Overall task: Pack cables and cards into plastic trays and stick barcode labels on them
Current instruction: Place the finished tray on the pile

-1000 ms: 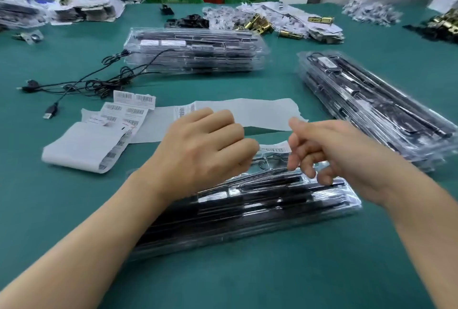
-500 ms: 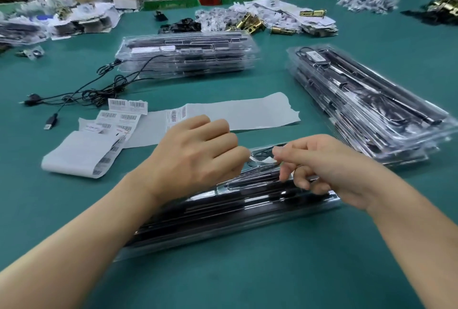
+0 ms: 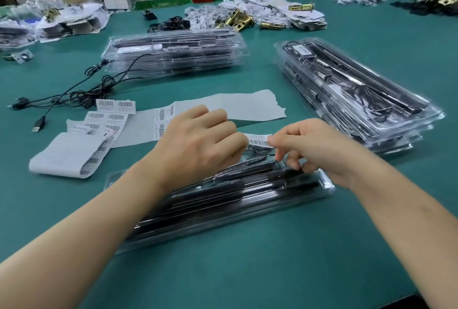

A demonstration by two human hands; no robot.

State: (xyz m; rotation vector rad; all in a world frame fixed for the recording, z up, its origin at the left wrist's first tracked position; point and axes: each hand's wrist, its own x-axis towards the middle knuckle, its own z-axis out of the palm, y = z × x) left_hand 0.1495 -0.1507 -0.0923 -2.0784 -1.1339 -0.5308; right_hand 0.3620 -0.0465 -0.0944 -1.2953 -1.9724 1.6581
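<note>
Over the far end of the near tray (image 3: 325, 183) on the bench (image 3: 272, 259), the right hand (image 3: 317, 150) pinches a barcode label (image 3: 259, 140), the curled left hand (image 3: 198, 145) apparently holding its other end; labelling is in hand, and next it needs laying flat and pressing down.
</note>
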